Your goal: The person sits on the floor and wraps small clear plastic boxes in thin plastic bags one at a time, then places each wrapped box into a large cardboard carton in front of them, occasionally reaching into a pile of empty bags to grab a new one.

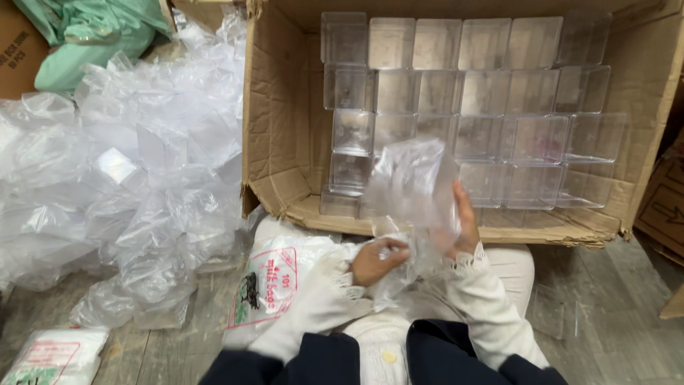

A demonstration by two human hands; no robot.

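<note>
Two hands meet low in the head view, just below centre. I see my left hand (376, 260) pinching the lower edge of a clear plastic bag (413, 187), fingers clenched on the film. My right hand (464, 221) stands upright against the bag's right side, palm pressed to it and fingers wrapped round a clear plastic box inside; both grips are grasping, neither is released. The bag with its box sits at about 6 o'clock of the big cardboard carton (274, 135), just in front of its lower flap.

Inside the carton, from 10 o'clock across to 3 o'clock, clear square boxes (491, 93) stand in close rows, touching one another, four rows deep as far as I can tell.

At 9 o'clock of the hands a heap of empty clear bags (135, 178) covers the floor. At 11 o'clock of the frame lies a pale green bundle (85, 36), beside a brown carton corner (18, 50).

Under my left forearm, at 7 o'clock, a white sack with a red-bordered label (267, 285) lies on the grey floor (605, 314). A second white packet with red print (53, 356) sits at the bottom-left corner.
</note>
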